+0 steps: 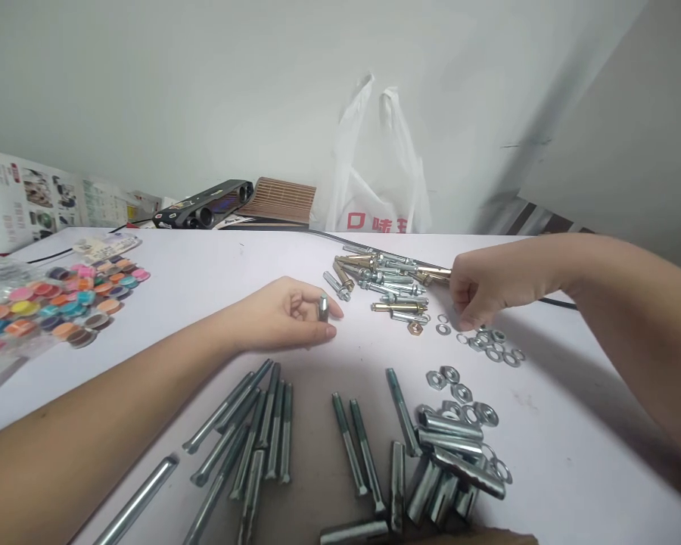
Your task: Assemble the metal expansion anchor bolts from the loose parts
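Left hand (287,316): rested on the white table (556,424), fingers curled; a short grey metal piece (323,306), blunt and cylindrical, is pinched upright between thumb and fingertips.

Right hand (485,288): loosely clenched, knuckles up, fingertips lowered onto the scattered washers (491,347), flat zinc-bright rings lying on the table just below the hand; whether one is actually gripped cannot be told.

Assembled anchor bolts (389,284): a heap of silver and brass-coloured pieces, threaded and sleeved, piled between the two hands, touching the right hand's knuckles.

Long bolts (261,424): dull grey steel rods, smooth-shanked, laid roughly parallel near the front edge, below the left hand.

Sleeves (451,454): split tubular shells, shiny, stacked in a loose pile at front right.

Hex nuts (459,393): six-sided, bright, grouped just above the sleeves.

Round caps (62,303): glossy plastic discs in many colours, partly under clear film, at far left.

Plastic bag (380,174): thin, white, crinkled, stood against the wall.
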Demonstrator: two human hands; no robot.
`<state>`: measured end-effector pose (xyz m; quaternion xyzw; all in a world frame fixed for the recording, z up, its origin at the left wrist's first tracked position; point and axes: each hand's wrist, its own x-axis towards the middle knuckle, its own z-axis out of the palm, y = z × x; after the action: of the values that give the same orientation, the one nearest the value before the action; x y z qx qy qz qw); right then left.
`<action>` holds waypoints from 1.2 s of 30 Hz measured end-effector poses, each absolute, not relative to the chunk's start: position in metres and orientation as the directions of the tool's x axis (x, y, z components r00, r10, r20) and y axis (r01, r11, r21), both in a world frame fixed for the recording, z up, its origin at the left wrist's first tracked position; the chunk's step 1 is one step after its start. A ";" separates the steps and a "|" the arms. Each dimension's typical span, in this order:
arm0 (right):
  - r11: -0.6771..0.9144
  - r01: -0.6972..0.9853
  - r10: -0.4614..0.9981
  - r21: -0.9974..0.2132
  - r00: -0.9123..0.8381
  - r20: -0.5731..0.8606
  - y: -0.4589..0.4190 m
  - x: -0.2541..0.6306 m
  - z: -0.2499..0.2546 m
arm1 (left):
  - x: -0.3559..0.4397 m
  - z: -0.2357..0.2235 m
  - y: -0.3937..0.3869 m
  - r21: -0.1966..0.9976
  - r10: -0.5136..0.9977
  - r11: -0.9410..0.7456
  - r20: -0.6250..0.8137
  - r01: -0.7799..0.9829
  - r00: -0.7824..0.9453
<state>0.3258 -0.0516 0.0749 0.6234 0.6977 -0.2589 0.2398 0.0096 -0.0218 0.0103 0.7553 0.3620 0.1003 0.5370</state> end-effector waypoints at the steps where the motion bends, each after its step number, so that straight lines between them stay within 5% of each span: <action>1: 0.083 0.991 0.752 -0.102 -0.130 -0.646 -0.053 0.326 0.079 | 0.010 0.010 -0.022 0.884 0.656 -0.164 -0.233 0.437 0.718; 10: 0.179 0.810 0.794 -0.559 -0.454 -0.404 -0.069 0.285 0.093 | 0.012 0.010 -0.022 0.859 0.661 -0.181 -0.254 0.479 0.706; 17: 0.082 0.493 0.933 -0.866 -0.344 -0.107 -0.062 0.228 0.054 | 0.010 0.010 -0.022 0.843 0.642 -0.238 -0.235 0.482 0.729; 27: -0.024 0.370 0.952 -0.929 -0.274 -0.133 -0.064 0.208 0.043 | 0.011 0.011 -0.023 0.836 0.639 -0.281 -0.204 0.471 0.742; 36: 0.184 0.482 0.957 -0.856 -0.285 0.045 -0.066 0.204 0.040 | 0.011 0.011 -0.023 0.818 0.656 -0.311 -0.184 0.484 0.732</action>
<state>0.2043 -0.0655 0.0398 0.5111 0.7043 -0.3829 -0.3101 0.0114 -0.0227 0.0106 0.8043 0.3546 0.0918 0.4679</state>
